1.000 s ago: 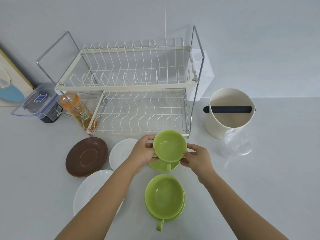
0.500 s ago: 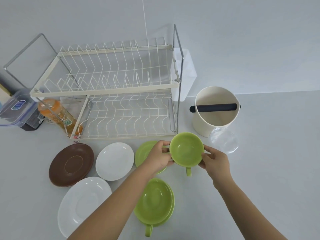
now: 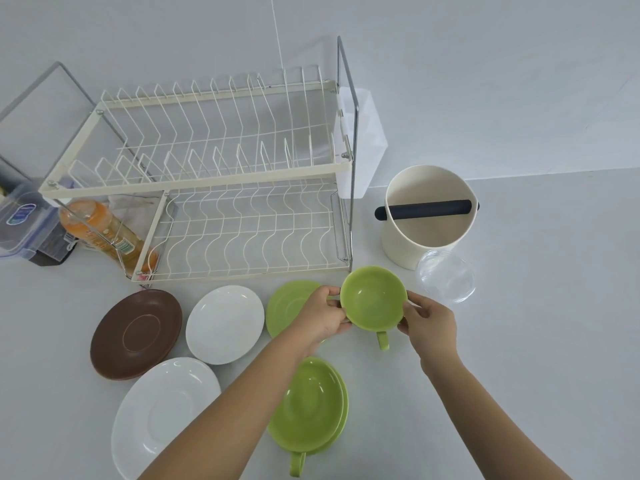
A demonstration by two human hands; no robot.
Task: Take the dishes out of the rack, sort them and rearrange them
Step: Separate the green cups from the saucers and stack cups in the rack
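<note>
Bright, even, diffuse light; soft faint shadows only. Small glare spots inside the green cup [image 3: 373, 297] and on the large white plate [image 3: 162, 415] at seven o'clock. Wide-angle bending toward nine and three o'clock. Sharp throughout.

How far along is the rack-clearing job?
Done: both tiers of the rack look bare, and the brown saucer, two white plates and a green cup on its saucer lie on the table. In hand: left hand and right hand hold a green cup. Left: place it, possibly on the green saucer.
</note>
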